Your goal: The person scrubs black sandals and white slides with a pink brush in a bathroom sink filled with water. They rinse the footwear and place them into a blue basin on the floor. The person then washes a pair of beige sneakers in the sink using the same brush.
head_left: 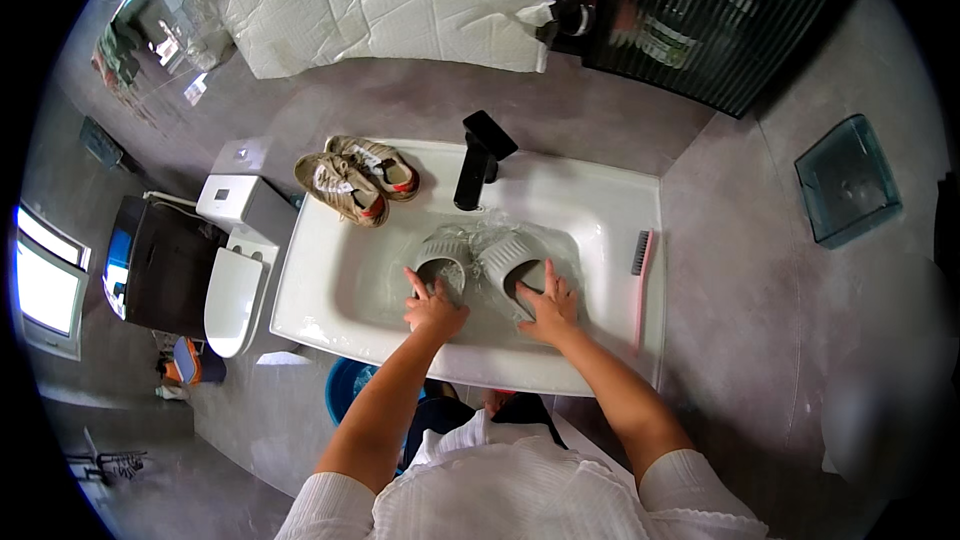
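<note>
Two grey slide slippers, a left slipper [446, 250] and a right slipper [508, 256], sit side by side in shallow water in the white washbasin [625, 205]. Their ribbed straps face the tap. My left hand [436, 314] lies over the heel end of the left slipper, fingers spread. Over the right slipper's footbed is my right hand [551, 308], its fingers apart and its thumb near the opening under the strap. Both hands touch or rest on the slippers without wrapping round them. Beneath the palms, the heel ends are partly hidden.
A black tap [482, 160] rises at the basin's back. Tan sneakers [345, 180] stand on its back left corner. A pink-handled brush [641, 285] lies along the right rim. Below the front edge is a blue bucket [343, 387]; a toilet [236, 290] stands left.
</note>
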Action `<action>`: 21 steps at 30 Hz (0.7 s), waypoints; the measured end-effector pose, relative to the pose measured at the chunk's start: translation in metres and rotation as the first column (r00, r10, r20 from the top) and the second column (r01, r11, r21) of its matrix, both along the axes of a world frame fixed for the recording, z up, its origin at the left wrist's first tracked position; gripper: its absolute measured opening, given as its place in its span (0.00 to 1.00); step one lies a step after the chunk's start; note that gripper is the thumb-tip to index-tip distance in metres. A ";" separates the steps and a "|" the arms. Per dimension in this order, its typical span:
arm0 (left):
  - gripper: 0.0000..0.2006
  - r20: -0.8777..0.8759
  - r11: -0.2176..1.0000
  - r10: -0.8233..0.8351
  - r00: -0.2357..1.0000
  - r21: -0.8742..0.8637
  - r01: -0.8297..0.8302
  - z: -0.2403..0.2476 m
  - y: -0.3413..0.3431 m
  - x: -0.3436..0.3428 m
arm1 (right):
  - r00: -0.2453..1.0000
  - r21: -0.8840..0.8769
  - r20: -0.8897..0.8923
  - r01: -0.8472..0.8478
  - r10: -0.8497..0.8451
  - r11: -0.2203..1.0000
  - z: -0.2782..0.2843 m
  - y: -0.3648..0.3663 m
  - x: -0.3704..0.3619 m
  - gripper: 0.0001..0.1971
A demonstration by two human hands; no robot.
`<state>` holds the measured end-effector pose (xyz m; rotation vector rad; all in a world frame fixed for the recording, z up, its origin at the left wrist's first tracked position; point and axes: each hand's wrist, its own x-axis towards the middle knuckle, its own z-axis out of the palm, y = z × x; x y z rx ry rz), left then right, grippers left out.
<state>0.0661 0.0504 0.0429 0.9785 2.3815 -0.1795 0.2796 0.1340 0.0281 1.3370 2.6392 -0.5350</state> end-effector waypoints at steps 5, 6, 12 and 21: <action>0.43 -0.002 0.994 -0.006 1.000 -0.110 0.006 0.002 0.007 0.002 | 0.991 -0.011 0.129 -0.030 0.031 1.000 -0.011 0.012 -0.004 0.42; 0.43 0.013 0.992 0.000 1.000 -0.125 0.002 0.002 0.008 0.002 | 0.990 -0.009 0.139 -0.028 0.028 1.000 -0.016 0.012 -0.005 0.41; 0.44 0.053 0.990 0.013 0.998 -0.140 -0.006 0.001 0.008 -0.003 | 0.994 -0.069 0.109 0.022 -0.014 0.997 -0.026 0.013 -0.006 0.39; 0.43 0.136 0.996 -0.086 0.987 -0.012 0.088 0.007 -0.004 -0.037 | 0.998 -0.345 -0.006 0.052 -0.058 0.937 0.040 0.031 -0.002 0.38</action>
